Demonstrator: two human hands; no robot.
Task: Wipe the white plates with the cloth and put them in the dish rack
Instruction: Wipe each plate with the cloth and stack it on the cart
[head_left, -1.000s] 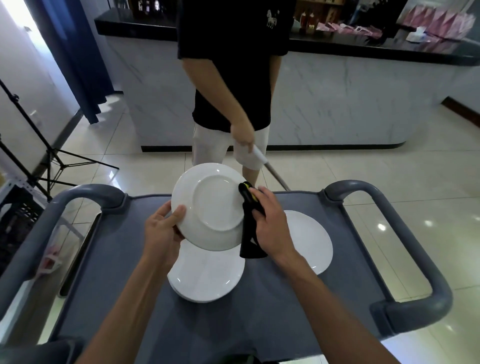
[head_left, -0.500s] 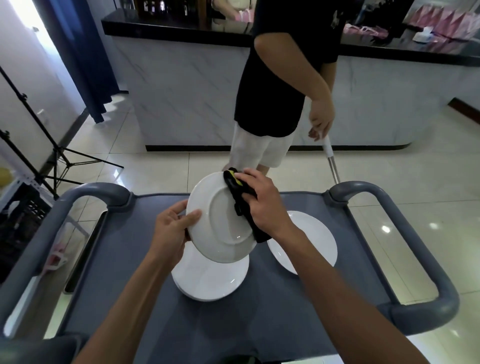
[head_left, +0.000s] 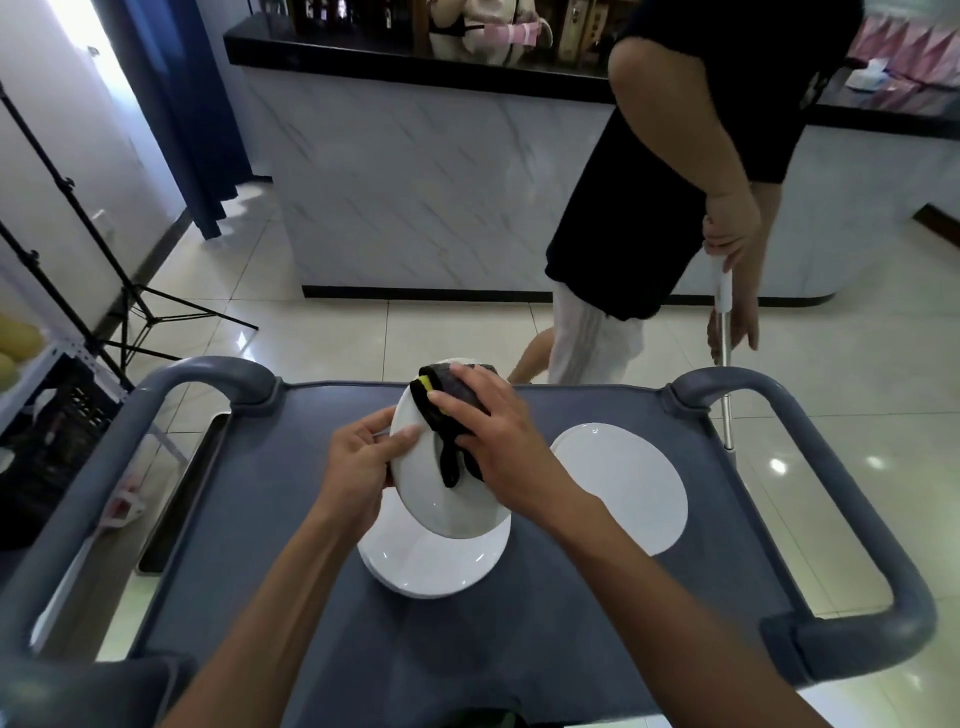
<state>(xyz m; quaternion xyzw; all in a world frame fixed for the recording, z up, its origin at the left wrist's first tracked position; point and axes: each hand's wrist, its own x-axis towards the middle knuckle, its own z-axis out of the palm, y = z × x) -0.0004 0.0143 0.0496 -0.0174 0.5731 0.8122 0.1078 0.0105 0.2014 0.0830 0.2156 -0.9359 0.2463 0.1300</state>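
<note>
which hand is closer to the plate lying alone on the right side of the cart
Right. The right hand, pressing the cloth on the held plate, sits just beside the lone plate; the left hand is across the held plate.

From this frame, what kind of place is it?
Probably a bar or café floor: a marble-fronted counter with a black top, a grey service cart carrying white plates, and a person with a mop handle.
</note>
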